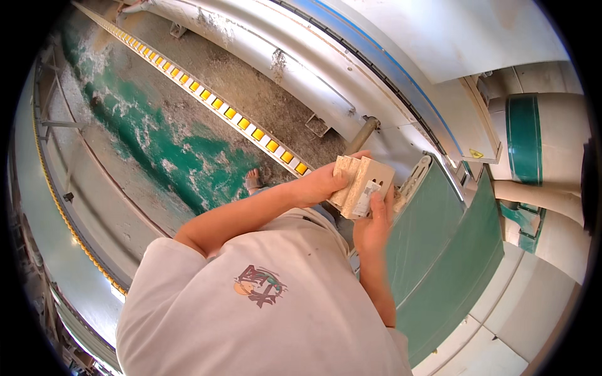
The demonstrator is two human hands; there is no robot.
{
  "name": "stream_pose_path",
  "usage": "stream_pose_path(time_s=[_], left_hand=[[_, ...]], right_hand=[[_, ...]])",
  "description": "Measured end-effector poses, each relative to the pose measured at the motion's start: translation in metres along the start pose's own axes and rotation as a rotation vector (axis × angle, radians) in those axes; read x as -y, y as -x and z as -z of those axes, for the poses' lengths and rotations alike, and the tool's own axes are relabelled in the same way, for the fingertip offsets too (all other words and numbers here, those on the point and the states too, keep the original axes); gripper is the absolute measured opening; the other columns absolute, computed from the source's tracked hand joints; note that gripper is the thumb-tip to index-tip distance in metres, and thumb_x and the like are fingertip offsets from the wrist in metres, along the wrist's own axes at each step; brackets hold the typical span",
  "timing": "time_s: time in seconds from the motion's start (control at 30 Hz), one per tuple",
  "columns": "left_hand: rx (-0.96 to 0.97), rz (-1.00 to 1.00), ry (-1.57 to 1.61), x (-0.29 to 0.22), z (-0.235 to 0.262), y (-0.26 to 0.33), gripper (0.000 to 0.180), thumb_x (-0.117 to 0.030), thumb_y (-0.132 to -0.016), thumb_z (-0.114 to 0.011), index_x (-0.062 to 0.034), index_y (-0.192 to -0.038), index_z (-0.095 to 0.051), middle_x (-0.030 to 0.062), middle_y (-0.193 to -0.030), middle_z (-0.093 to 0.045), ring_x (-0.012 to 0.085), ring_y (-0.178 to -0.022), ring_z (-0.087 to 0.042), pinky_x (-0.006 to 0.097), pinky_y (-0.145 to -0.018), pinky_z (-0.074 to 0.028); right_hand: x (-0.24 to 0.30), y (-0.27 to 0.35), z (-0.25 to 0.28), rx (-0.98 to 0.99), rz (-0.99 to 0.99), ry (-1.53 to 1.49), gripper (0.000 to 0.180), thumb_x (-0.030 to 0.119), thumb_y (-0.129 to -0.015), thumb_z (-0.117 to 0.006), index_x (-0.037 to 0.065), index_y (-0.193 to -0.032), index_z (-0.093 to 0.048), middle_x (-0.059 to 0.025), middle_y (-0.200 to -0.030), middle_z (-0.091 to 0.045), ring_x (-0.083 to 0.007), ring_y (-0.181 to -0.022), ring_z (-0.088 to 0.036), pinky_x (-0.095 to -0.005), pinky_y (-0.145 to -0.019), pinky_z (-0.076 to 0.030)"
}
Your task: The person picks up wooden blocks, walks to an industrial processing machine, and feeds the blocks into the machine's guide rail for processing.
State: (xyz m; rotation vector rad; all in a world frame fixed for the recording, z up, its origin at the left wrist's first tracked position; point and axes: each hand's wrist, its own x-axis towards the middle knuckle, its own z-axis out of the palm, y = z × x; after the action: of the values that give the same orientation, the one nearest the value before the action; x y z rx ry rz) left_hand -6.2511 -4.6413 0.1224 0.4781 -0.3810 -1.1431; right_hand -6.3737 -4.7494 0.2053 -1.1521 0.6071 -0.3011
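Both my hands are around a small stack of particle board pieces [377,173], held up in front of my body. Their rough, chip-textured edges face me, and a pale face shows a few dark drilled holes and a white label. My left hand [323,185] grips the stack's left end, thumb on the edge. On the right side, my right hand [374,224] holds the lower corner, with its thumb near the label. Some fingers of both hands are hidden behind the boards.
A long rail with yellow and white rollers [216,103] runs from far left toward my hands. Beyond it stands a long white machine [401,81] with a blue stripe. Green panels [448,263] and thick ducts [558,131] are on the right. Sawdust-like debris covers the green floor [182,150].
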Motion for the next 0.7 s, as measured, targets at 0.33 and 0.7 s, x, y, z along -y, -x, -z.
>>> stream_pose_path(time_s=[0.33, 0.7], left_hand=[[-0.575, 0.101, -0.273, 0.026, -0.005, -0.024, 0.086, -0.058, -0.108, -0.055, -0.0054, -0.169, -0.023, 0.0162, -0.155, -0.050, 0.0244, -0.138, -0.049, 0.039, -0.114, -0.042], [-0.584, 0.117, -0.200, 0.020, -0.028, -0.035, 0.098, -0.040, -0.104, -0.068, -0.0151, -0.172, -0.002, 0.0136, -0.157, -0.047, 0.0298, -0.142, -0.051, 0.049, -0.116, -0.047]], right_hand=[[-0.029, -0.039, 0.051, 0.072, 0.137, 0.239, 0.074, 0.026, -0.109, -0.063, -0.001, -0.166, -0.026, -0.0172, -0.159, -0.046, -0.0270, -0.143, -0.049, -0.0382, -0.119, -0.039], [-0.053, -0.061, 0.064, 0.170, 0.441, 0.591, 0.076, 0.026, -0.110, -0.061, -0.006, -0.166, -0.021, -0.0289, -0.164, -0.036, -0.0436, -0.149, -0.041, -0.0471, -0.123, -0.032]])
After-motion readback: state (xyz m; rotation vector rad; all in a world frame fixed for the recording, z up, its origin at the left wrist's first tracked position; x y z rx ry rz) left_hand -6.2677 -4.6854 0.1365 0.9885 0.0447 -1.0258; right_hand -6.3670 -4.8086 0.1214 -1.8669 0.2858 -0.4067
